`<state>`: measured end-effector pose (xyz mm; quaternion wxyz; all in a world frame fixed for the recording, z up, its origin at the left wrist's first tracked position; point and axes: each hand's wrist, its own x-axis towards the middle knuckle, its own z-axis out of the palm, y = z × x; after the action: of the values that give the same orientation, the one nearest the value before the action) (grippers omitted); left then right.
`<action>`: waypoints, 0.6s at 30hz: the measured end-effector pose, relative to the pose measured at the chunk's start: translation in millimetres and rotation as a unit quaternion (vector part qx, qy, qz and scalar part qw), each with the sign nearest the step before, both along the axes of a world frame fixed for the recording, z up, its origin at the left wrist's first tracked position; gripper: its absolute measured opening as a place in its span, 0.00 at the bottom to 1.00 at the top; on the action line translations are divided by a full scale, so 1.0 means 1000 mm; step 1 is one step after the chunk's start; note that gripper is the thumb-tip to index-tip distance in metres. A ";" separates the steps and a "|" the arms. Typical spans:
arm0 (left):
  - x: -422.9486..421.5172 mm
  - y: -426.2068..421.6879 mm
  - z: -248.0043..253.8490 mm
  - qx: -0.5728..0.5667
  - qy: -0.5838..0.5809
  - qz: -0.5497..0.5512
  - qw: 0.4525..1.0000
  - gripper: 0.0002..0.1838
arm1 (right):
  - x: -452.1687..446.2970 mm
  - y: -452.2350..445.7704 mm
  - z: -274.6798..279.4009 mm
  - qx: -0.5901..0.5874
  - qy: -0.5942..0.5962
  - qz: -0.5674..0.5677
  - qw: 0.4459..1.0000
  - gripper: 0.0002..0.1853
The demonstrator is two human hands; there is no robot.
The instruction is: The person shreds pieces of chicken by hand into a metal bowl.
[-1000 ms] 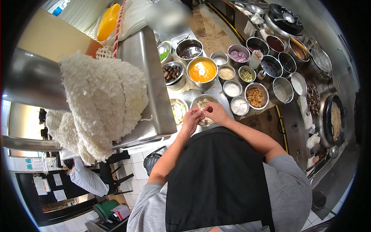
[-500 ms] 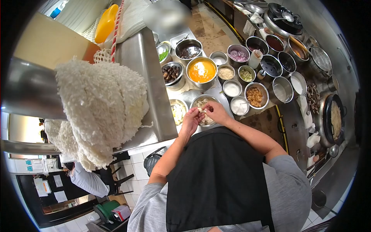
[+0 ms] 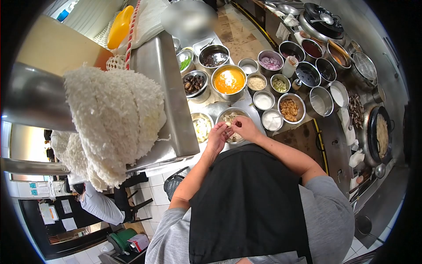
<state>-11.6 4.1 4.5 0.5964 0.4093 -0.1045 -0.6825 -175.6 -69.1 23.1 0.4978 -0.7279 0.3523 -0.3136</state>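
Note:
Above a metal bowl (image 3: 243, 112) of whitish pieces, my hands work close together. My left hand (image 3: 216, 135) pinches a small pale piece (image 3: 228, 124) that looks like a garlic clove. The fingers of my right hand (image 3: 247, 128) are bent into a pinch right beside it; what they hold, if anything, is too small to make out. Just left of my left hand stands another metal bowl (image 3: 211, 119) with pale yellow pieces in it.
Beyond my hands stand a pot of orange liquid (image 3: 229, 80), a bowl of dark pieces (image 3: 194, 83) and a bowl of browned pieces (image 3: 290, 109). A steel shelf edge (image 3: 169, 97) with a white cloth (image 3: 115, 119) juts in at left. A wok (image 3: 380, 134) sits at far right.
The fingers of my right hand have shifted slightly and curled more tightly beside the pale piece. My left hand stays nearly in place.

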 end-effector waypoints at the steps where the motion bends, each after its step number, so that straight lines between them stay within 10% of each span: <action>1: -0.001 0.000 0.000 0.004 0.014 0.003 1.000 0.06 | 0.000 0.000 -0.001 0.000 0.000 0.000 1.000 0.09; 18: -0.001 -0.002 -0.004 -0.028 -0.135 -0.013 0.990 0.13 | 0.000 -0.006 -0.004 -0.017 0.045 0.000 0.999 0.09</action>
<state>-12.8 2.5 0.3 0.5791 0.4790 -0.2085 -0.6258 -175.8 -74.8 19.3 0.4694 -0.7494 0.3688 -0.2865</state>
